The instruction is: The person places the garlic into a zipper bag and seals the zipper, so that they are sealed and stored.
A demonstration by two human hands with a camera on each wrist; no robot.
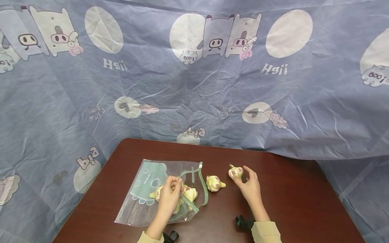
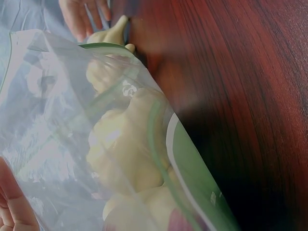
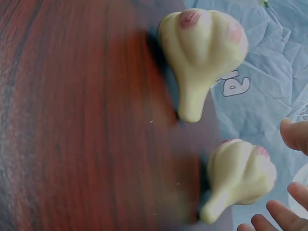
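Observation:
A clear zip bag [image 1: 130, 211] with green trim lies on the table, several garlic bulbs [image 1: 190, 193] inside it. My left hand [image 1: 171, 190] pinches the bag's upper layer near its mouth, fingers curled; only part of that hand [image 2: 14, 202] shows in the left wrist view. To the right of the mouth lies a loose garlic bulb [image 1: 214, 183]. Farther right, my right hand [image 1: 250, 185] is spread about another garlic bulb [image 1: 235, 171]. In the right wrist view its fingers [image 3: 284, 217] stand apart from the nearer bulb [image 3: 243, 173].
Everything rests on a dark red-brown wooden table [image 1: 291, 195]. A blue printed cloth [image 1: 194, 91] hangs behind the table and at its sides. Dark wrist devices [image 1: 244, 222] are at both wrists.

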